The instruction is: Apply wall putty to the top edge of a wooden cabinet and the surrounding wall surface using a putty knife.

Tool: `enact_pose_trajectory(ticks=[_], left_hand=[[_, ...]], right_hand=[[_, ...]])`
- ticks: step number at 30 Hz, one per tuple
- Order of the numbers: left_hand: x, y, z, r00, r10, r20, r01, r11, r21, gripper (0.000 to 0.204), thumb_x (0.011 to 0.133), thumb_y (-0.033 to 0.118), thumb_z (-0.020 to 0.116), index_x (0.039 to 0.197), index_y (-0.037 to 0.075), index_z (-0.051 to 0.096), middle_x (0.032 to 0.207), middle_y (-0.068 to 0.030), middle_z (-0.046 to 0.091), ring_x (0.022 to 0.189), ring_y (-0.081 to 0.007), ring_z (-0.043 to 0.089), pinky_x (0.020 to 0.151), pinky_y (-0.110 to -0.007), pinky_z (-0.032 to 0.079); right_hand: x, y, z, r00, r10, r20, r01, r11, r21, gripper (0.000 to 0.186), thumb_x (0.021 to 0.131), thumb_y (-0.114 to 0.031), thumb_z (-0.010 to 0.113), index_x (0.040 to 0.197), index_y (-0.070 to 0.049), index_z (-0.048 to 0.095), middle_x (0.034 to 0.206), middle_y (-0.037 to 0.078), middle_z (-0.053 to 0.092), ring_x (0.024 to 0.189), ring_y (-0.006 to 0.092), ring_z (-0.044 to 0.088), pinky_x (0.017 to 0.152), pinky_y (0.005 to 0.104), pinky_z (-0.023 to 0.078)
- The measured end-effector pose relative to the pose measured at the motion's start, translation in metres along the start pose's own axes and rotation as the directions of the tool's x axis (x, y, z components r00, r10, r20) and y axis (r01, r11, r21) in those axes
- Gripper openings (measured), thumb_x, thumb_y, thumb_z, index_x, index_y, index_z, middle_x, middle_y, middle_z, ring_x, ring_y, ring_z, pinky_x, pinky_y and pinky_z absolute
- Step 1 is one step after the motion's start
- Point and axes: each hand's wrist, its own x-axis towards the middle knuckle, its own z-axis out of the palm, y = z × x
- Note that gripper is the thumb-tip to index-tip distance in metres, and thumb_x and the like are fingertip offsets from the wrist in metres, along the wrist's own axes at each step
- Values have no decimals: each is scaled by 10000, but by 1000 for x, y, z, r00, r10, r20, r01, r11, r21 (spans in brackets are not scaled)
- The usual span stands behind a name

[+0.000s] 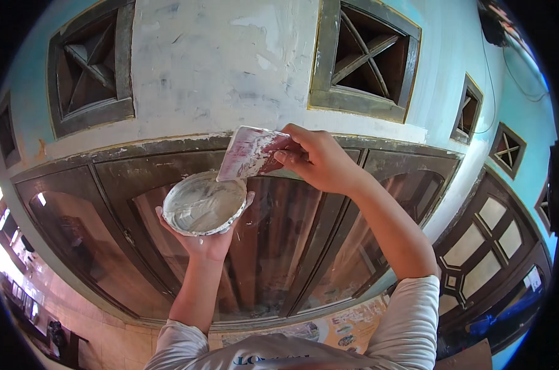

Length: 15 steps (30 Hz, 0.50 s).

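Note:
My left hand [215, 242] cups a round bowl [200, 211] from below, its fingers and thumb along the sides. Inside the bowl lies wet white-grey putty [208, 206], smeared up the walls. In my right hand [319, 160] is a flat reddish putty scraper [250, 154], streaked with white, pinched between thumb and fingers at its right end. The scraper's lower left corner is over the bowl's far rim; whether they touch I cannot tell. Beyond them rises a wall [224, 74] with patchy white and grey filler.
Dark wooden glazed windows [273, 234] stand right behind the bowl, under a ledge with flaking paint. Wooden vents with crossed bars [366, 55] are set in the wall above. A panelled door [489, 246] is at the right, and a tiled floor [116, 342] shows below.

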Motion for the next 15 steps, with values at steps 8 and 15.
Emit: enact_pose_trajectory(ticks=[8, 15], left_hand=[[14, -4, 15, 1000, -6, 26, 8, 998, -70, 951, 763, 699, 677, 1445, 80, 437, 1523, -196, 382, 1408, -490, 305, 1164, -707, 159], [17, -10, 28, 994, -36, 100, 44, 995, -86, 995, 737, 685, 710, 1463, 75, 409, 1543, -215, 344, 1420, -524, 261, 1179, -692, 147]], right_hand=[[-12, 22, 16, 995, 64, -82, -54, 992, 118, 143, 1010, -86, 572, 1084, 23, 517, 930, 57, 672, 775, 83, 617, 713, 261, 511], [-10, 16, 16, 957, 55, -286, 22, 966, 257, 167, 989, -86, 607, 1074, 28, 519, 866, 80, 666, 769, 97, 631, 689, 260, 513]])
